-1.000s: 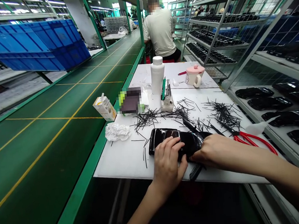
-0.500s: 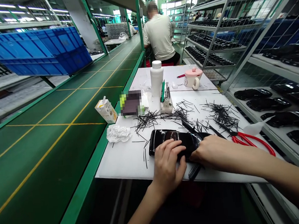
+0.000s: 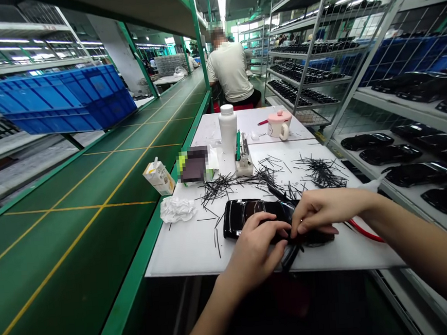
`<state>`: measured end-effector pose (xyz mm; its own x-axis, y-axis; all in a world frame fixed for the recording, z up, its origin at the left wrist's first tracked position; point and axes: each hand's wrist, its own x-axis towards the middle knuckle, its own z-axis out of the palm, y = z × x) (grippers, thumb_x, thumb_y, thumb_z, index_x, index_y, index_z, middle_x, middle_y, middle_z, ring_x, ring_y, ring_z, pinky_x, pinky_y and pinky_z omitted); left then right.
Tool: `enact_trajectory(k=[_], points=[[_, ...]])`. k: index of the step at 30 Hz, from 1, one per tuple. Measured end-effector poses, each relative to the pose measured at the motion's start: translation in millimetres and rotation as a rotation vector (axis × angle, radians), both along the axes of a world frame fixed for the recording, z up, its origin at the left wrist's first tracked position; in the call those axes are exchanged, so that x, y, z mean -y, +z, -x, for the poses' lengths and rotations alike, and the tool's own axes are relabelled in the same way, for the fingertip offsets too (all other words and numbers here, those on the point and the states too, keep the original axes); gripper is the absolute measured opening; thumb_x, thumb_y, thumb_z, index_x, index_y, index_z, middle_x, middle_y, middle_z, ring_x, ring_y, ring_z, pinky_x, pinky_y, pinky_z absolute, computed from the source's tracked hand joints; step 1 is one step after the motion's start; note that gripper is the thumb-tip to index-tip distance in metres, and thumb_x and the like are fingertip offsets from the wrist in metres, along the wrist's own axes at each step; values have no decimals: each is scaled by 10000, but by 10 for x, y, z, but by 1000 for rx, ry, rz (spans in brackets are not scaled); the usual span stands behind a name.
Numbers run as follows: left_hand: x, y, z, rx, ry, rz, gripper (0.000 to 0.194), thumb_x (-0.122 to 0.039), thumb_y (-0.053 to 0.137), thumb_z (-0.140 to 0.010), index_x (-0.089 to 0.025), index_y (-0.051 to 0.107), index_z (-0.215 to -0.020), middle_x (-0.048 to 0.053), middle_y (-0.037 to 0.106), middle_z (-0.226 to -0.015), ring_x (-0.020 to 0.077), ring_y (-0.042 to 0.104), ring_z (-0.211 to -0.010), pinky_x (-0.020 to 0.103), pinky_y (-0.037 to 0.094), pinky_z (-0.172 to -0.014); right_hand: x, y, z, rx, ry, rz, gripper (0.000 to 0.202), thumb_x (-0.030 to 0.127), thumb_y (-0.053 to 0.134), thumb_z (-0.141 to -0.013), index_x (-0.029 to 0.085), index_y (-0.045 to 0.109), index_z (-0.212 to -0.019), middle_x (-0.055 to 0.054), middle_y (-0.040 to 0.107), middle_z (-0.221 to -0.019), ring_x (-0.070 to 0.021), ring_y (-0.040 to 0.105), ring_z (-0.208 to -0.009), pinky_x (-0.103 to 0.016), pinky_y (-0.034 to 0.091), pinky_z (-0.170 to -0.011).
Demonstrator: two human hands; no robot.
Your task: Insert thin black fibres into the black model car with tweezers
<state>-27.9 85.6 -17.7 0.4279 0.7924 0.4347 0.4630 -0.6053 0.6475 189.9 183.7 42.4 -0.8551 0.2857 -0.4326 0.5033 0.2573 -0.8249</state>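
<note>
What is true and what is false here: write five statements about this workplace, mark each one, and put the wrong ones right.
1. The left hand touches the black model car. True.
2. The mug with the pink lid stands on the conveyor belt. False: it stands on the white table.
3. The white bottle has its cap on. True.
4. The person in the pale shirt faces the camera. False: their back is to it.
5. A straw sticks out of the drink carton. True.
</note>
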Motion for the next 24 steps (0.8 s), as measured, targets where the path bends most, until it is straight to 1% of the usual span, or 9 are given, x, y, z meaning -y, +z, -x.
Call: enact_trajectory(k=[5, 8, 12, 14, 16, 18, 21, 23, 24], points=[[-28, 33, -14, 96, 39, 18, 237, -90, 620, -834, -224, 626, -1030, 20, 717, -957, 199, 576, -1131, 353, 512, -986, -20, -122, -35, -70, -147, 135, 282, 312, 570, -913, 124, 723, -1058, 79, 504, -386, -55, 444, -352, -156, 292, -428], [-32, 27, -48, 140, 76, 15, 208, -64, 629, -811, -217, 623, -951, 18, 702, -914, 198, 585, -1083, 352, 509, -960, -13, -174, -35, -93, -171, 180, 291, 331, 590, -899, 117, 724, -1044, 87, 488, -362, -50, 410, -319, -157, 258, -399], [-36, 1, -79, 161, 116, 14, 145, -77, 635, -798, -208, 608, -854, 35, 660, -895, 197, 596, -1002, 347, 511, -897, -8, -229, -24, -92, -176, 198, 340, 375, 589, -893, 107, 716, -1059, 88, 486, -359, -40, 302, -300, -175, 163, -363], [-35, -9, -87, 158, 118, 26, 133, -80, 622, -803, -207, 590, -828, 38, 654, -869, 198, 592, -960, 351, 509, -865, 33, -220, -3, -92, -188, 191, 364, 392, 583, -892, 100, 712, -1066, 86, 487, -364, -43, 283, -302, -184, 162, -364], [-32, -14, -92, 159, 109, 34, 144, -71, 598, -811, -209, 558, -801, 33, 662, -839, 195, 580, -926, 354, 503, -844, 125, -160, 17, -94, -220, 150, 361, 393, 572, -897, 102, 713, -1057, 81, 488, -381, -49, 302, -320, -189, 204, -384], [-29, -18, -93, 169, 103, 29, 163, -68, 571, -827, -213, 516, -778, 25, 672, -816, 192, 567, -912, 353, 495, -835, 260, -60, -4, -107, -285, 34, 353, 403, 545, -915, 122, 716, -1042, 57, 527, -437, -69, 392, -382, -198, 290, -431], [-27, -33, -82, 190, 127, 4, 184, -82, 542, -852, -219, 460, -760, 20, 661, -793, 189, 558, -909, 339, 489, -815, 456, 35, -218, -109, -458, -325, 358, 445, 483, -950, 185, 701, -1067, -31, 694, -722, -147, 603, -639, -250, 446, -590], [-30, -51, -67, 196, 152, -20, 199, -87, 540, -857, -221, 433, -758, 20, 645, -795, 186, 555, -916, 325, 484, -804, 528, -51, -496, -15, -619, -652, 366, 456, 444, -962, 219, 668, -1128, -76, 726, -975, -207, 656, -814, -307, 488, -690], [-32, -60, -59, 197, 161, -28, 208, -84, 540, -858, -222, 421, -759, 18, 638, -799, 182, 554, -917, 319, 480, -802, 542, -149, -659, 77, -695, -812, 375, 459, 429, -961, 220, 655, -1141, -93, 721, -1025, -233, 664, -824, -334, 493, -687]])
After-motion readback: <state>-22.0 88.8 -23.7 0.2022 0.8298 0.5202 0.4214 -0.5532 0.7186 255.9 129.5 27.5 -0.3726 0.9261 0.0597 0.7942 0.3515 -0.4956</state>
